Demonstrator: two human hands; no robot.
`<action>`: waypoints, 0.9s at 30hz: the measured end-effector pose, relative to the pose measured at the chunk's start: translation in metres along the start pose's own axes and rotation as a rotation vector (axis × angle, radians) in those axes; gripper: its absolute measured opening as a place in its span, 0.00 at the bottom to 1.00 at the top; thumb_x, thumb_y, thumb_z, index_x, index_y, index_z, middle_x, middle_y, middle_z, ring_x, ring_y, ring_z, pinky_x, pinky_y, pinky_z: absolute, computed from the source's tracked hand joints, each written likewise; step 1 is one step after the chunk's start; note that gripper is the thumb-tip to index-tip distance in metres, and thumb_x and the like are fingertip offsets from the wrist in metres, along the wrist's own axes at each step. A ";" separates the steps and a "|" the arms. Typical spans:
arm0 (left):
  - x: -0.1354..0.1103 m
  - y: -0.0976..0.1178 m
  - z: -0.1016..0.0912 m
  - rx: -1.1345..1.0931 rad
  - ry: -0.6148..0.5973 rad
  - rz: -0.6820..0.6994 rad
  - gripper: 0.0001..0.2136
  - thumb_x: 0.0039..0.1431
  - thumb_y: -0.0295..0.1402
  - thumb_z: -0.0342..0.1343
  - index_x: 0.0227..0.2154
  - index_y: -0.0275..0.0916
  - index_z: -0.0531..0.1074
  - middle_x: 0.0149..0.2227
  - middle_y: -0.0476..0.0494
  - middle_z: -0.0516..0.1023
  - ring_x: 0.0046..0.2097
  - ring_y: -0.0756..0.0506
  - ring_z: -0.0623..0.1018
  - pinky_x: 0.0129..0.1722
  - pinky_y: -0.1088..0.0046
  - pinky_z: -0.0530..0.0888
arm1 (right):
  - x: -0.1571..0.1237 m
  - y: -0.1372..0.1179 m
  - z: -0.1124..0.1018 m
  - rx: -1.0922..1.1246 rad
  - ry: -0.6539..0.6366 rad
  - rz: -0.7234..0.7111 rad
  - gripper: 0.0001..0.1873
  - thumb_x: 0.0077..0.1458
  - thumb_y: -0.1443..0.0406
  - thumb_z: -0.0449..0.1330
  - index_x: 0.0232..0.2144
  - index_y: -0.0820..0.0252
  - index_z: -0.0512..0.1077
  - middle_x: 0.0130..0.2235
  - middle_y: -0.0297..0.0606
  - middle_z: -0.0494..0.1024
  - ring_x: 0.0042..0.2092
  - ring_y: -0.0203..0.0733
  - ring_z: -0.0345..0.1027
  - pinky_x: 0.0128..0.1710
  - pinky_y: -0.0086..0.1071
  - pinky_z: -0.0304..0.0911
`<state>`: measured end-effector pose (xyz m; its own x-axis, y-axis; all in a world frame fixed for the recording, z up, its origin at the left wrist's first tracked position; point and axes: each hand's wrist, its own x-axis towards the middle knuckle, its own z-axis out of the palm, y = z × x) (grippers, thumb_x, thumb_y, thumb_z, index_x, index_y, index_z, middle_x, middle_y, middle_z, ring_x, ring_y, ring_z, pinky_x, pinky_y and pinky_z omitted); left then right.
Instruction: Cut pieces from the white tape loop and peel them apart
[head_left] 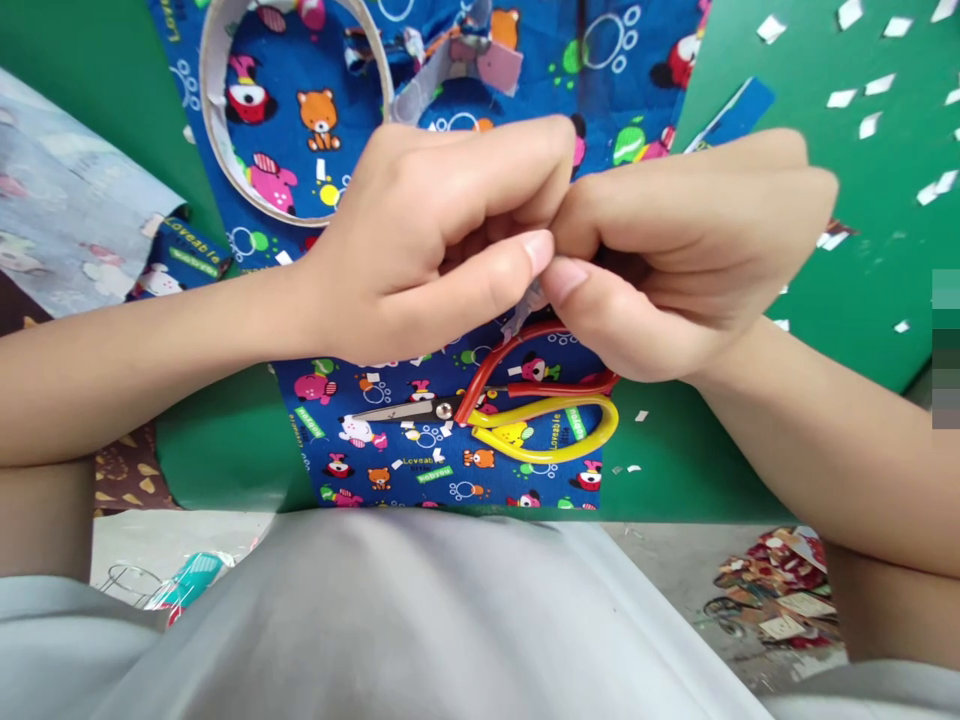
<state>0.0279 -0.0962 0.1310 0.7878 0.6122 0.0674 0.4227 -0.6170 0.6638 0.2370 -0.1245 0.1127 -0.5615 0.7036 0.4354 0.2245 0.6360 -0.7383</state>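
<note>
My left hand and my right hand meet in the middle of the view, fingers curled and thumbs pressed tip to tip. Between the thumbs they pinch a small pale grey strip, mostly hidden by the fingers. Both hands hover over a blue cartoon-print fabric spread on a green board. Just below the hands, a pair of scissors with one red and one yellow handle lies on the fabric, blades pointing left.
A ring of pale tape lies on the fabric at the upper left. Small white paper scraps are scattered over the green board at right. Grey printed cloth lies at far left. Printed scraps lie on the floor at lower right.
</note>
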 end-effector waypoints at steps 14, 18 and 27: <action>0.003 0.005 0.000 0.058 -0.027 -0.032 0.26 0.69 0.44 0.31 0.26 0.31 0.65 0.34 0.53 0.64 0.46 0.59 0.80 0.47 0.74 0.69 | 0.016 -0.006 0.001 0.184 0.029 0.112 0.11 0.54 0.71 0.55 0.21 0.66 0.61 0.18 0.26 0.51 0.25 0.17 0.42 0.27 0.22 0.39; 0.005 0.007 -0.002 0.131 -0.076 -0.076 0.33 0.66 0.42 0.16 0.24 0.31 0.63 0.33 0.51 0.63 0.48 0.58 0.81 0.49 0.71 0.71 | 0.020 -0.013 0.000 0.174 0.040 0.152 0.13 0.54 0.69 0.55 0.19 0.67 0.60 0.18 0.26 0.51 0.25 0.15 0.41 0.25 0.15 0.40; 0.010 0.006 -0.003 -0.006 -0.043 -0.013 0.29 0.69 0.41 0.21 0.23 0.30 0.59 0.33 0.54 0.59 0.48 0.64 0.80 0.53 0.78 0.68 | 0.028 -0.018 0.001 0.075 -0.011 0.281 0.32 0.65 0.55 0.40 0.14 0.69 0.59 0.15 0.25 0.50 0.21 0.12 0.41 0.25 0.07 0.36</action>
<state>0.0375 -0.0926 0.1380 0.8007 0.5984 0.0270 0.4304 -0.6062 0.6687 0.2163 -0.1169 0.1379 -0.4945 0.8451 0.2033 0.3134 0.3915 -0.8651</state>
